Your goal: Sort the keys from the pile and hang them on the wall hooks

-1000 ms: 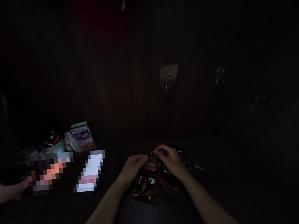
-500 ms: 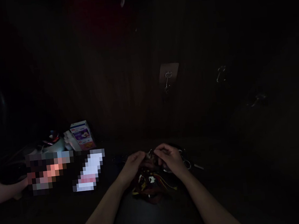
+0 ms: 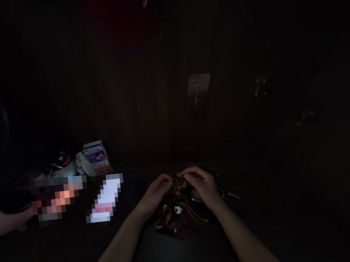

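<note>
My left hand [image 3: 158, 190] and my right hand [image 3: 200, 182] are close together over the dark table, fingertips pinched and nearly meeting. Whatever small thing they hold between them is too dark to name. Just below the hands lies a tangle of dark red cords [image 3: 177, 228] with yellow strands [image 3: 199, 216] and a small white piece [image 3: 178, 209]. Beside and partly behind my right hand sits a round metallic object [image 3: 196, 194]. A pair of scissors [image 3: 221, 192] seems to lie there too, mostly covered by the hand.
At the left, another person's hand and forearm [image 3: 3, 220] reach in beside a blurred bright screen. A second lit, blurred screen [image 3: 105, 198] lies nearer me. Behind stand a purple box [image 3: 98, 156] and white items [image 3: 84, 163]. Metal hooks [image 3: 197, 91] hang on the dark back wall.
My right fingertips have lifted slightly and shifted left, closer to the left hand. A thin light piece seen between the fingers earlier is now hidden. The other person's arm stays nearly still.
</note>
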Motion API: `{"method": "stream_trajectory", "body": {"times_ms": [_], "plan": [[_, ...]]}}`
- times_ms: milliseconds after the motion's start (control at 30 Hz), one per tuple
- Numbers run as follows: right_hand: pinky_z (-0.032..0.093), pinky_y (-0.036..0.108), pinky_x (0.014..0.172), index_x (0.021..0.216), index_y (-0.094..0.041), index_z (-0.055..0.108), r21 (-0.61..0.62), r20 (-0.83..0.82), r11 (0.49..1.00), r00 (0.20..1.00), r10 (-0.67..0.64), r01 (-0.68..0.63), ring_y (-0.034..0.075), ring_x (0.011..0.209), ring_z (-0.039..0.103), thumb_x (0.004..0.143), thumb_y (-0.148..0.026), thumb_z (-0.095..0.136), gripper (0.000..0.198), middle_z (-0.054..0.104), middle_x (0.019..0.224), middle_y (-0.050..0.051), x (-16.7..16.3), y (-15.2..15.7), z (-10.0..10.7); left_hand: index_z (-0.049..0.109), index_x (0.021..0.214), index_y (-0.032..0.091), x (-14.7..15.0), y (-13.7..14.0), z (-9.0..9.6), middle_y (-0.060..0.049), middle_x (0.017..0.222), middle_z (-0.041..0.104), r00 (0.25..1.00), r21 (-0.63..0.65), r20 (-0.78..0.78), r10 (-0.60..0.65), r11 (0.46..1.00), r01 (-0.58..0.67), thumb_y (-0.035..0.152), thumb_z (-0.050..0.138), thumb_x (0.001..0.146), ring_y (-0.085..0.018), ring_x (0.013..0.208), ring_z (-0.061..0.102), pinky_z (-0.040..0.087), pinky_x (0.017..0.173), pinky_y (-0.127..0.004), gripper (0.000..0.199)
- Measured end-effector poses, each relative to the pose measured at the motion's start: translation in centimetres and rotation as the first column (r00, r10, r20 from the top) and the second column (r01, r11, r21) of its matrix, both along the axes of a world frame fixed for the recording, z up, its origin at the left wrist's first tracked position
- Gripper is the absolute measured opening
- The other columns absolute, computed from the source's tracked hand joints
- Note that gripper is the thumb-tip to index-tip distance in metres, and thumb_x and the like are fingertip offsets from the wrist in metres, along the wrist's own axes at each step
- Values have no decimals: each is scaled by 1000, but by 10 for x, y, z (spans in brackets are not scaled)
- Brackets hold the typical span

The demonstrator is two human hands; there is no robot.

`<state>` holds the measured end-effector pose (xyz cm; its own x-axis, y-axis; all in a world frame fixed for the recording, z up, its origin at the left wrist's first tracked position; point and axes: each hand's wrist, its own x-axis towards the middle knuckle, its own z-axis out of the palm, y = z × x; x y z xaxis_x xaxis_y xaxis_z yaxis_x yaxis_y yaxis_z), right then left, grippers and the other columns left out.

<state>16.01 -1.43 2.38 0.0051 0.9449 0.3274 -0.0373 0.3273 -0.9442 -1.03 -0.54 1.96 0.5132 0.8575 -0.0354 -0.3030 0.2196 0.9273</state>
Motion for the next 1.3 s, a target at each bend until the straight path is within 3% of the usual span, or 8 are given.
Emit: {"method": "stream_trajectory", "body": {"times_ms": [200,367,567,933,1300], "plan": [[51,29,62,81,-20,62,-15,-4,1000,1000,18,-18,14,63,62,74,-37,64,18,69,85,4,-1,-1,0,51,87,19,1,1,-2,0,80,65,998,57,-38,51,997,-48,29,70,71,-15,80,63,44,75,-25,27],[51,31,74,88,-23,60,-22,-21,1000,1000,-8,8,19,84,64,72,-35,67,21,70,85,3,-1,2,-4,51,88,19,1,2,-3,0,83,66,987,35,-89,132,991,-130,21,75,64,-15,77,65,46,73,-27,34],[50,34,79,96,-22,64,-53,48,998,998,-27,29,20,87,65,74,-39,64,28,70,89,5,2,4,-5,56,92,18,1,3,-3,0,82,65,984,15,-93,155,988,-154,19,75,61,-14,73,64,47,74,-28,36],[52,33,70,83,-21,67,-53,63,996,996,-62,65,20,75,65,72,-45,65,26,70,81,4,1,4,-6,62,99,17,1,2,-3,-4,91,68,982,105,-143,124,988,-110,18,76,60,-17,85,62,46,78,-28,41],[51,28,62,81,-21,66,-45,62,996,995,-77,80,17,66,63,72,-43,65,24,69,74,2,0,4,-6,66,97,17,1,0,0,0,66,68,962,121,-251,111,989,-83,30,65,72,-15,65,63,46,65,-25,28]]}}
